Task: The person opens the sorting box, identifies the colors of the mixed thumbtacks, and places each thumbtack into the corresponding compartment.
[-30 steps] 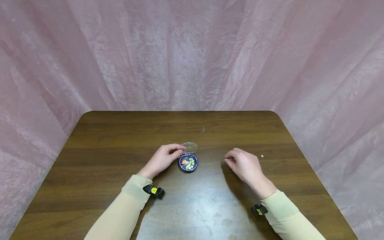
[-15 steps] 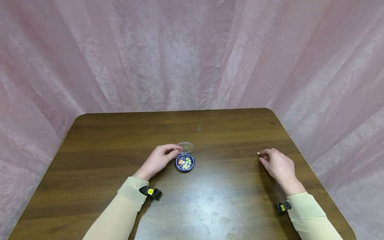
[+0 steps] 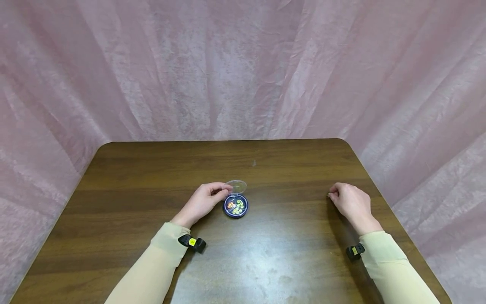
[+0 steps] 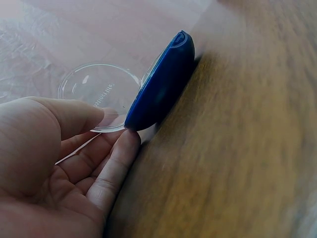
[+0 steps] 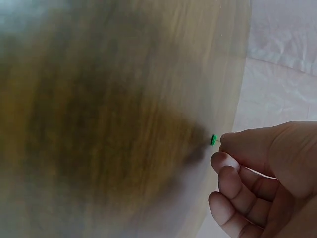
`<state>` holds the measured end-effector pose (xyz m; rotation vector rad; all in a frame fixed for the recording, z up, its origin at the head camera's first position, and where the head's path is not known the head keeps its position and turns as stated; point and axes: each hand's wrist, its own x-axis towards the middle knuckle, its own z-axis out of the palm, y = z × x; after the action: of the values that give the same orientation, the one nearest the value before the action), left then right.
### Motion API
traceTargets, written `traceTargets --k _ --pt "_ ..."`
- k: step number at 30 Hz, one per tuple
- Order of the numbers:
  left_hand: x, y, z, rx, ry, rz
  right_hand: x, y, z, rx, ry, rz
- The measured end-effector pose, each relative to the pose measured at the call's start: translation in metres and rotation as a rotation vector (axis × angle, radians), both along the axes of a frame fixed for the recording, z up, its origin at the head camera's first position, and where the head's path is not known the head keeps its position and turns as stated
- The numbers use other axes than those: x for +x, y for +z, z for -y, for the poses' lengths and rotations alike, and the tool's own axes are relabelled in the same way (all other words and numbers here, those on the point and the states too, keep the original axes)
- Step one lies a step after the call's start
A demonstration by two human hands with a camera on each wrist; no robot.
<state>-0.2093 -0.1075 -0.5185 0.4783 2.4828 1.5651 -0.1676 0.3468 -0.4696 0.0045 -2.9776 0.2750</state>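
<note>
A round case [image 3: 235, 206] with a dark blue base stands on the table, its clear lid [image 3: 237, 186] swung up. Inside, dividers separate small orange, green and yellowish round pieces [image 3: 238, 207]. My left hand [image 3: 201, 202] pinches the lid's left edge between thumb and fingers; in the left wrist view the little finger touches the blue base [image 4: 171, 82]. Far to the right, my right hand [image 3: 351, 202] pinches a small green thumbtack [image 5: 213, 140] at the tips of thumb and forefinger, its flat head facing away from them. The other fingers curl loosely.
The brown wooden table [image 3: 288, 169] has rounded far corners. Behind it and along its sides hangs a pink curtain [image 3: 243, 76]. A small pale mark [image 3: 254, 163] shows near the table's far middle.
My right hand has moved right, away from the case, to the lone tack on the table and now pinches it. My left hand stays on the lid.
</note>
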Motion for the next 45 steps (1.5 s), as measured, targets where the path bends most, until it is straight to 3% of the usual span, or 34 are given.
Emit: traceTargets --k 22,31,38,45 --pt "0.0 -0.003 -0.001 0.014 0.001 -0.019 -0.007 0.001 -0.002 0.058 -0.048 0.069" --pt "0.0 -0.004 0.0 0.019 0.005 -0.005 0.0 0.005 0.024 0.058 0.012 -0.102" --pt "0.001 -0.003 0.001 0.014 0.008 0.008 0.002 0.007 0.059 -0.044 0.089 -0.087" --pt "0.0 -0.003 0.001 0.023 0.001 0.005 0.007 0.01 0.098 -0.268 0.215 0.04"
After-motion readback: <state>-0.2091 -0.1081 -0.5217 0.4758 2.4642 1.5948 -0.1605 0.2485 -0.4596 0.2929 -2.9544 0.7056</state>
